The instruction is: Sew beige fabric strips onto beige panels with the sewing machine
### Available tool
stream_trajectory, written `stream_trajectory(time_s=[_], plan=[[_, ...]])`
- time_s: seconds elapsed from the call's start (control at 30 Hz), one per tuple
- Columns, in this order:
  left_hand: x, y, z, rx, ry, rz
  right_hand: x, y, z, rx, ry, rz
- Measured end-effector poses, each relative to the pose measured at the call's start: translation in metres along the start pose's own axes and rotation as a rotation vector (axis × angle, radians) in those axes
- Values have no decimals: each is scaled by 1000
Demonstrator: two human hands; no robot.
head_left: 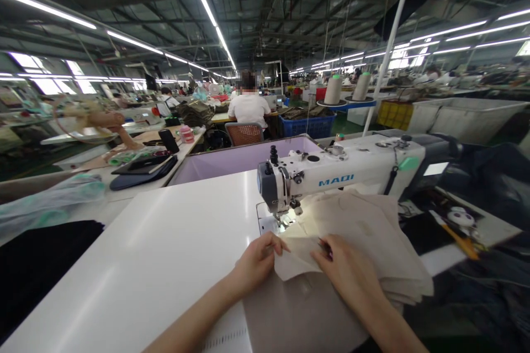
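Head view, your left hand (257, 258) pinched beige fabric (360, 223) in its fingers, your right hand (351, 270) curled over it, fingers' hold unclear, sewing machine (339, 171) stood just beyond.

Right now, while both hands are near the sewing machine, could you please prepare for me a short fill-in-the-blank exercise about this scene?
1. The blue letters on the sewing machine spell ____.
2. Of the left hand and the right hand, both at the beige fabric, the ____ one is nearer the orange tool.
3. The tops of the two large thread cones are coloured ____.

Missing words: MAQI; right; green.
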State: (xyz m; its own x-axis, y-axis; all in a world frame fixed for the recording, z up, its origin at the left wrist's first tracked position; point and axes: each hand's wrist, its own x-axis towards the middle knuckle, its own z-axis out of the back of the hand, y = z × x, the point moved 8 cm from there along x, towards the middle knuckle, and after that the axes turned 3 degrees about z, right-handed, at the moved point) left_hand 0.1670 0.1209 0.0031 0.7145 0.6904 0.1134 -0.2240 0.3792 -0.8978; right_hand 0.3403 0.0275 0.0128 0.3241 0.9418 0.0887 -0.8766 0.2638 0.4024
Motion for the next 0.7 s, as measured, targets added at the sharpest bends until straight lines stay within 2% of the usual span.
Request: stream_trajectory(time_s=[0.1, 0.2, 0.3, 0.4, 0.47, 0.57, 0.67, 0.7], plan=[[-2, 7, 1, -19, 0, 47, 4, 11, -2, -87, 30, 21], [-7, 4, 3, 45, 0, -14, 4, 19, -7, -121, 51, 66], [-15, -8, 6, 143, 25, -97, 1, 24, -7, -17, 56, 109], [-21, -20, 18, 210, -6, -72, 2, 18, 2, 153, 83, 95], [-23, -20, 30, 252, -50, 27, 9, 5, 18, 202, 76, 95], [-28, -5, 50, 305, -128, 215, 27, -36, 55, 26, 9, 17], [-38, 17, 67, 341, -218, 351, 41, -82, 97, -154, -132, -113], [-43, 25, 71, 345, -244, 379, 41, -91, 109, -228, -214, -146]])
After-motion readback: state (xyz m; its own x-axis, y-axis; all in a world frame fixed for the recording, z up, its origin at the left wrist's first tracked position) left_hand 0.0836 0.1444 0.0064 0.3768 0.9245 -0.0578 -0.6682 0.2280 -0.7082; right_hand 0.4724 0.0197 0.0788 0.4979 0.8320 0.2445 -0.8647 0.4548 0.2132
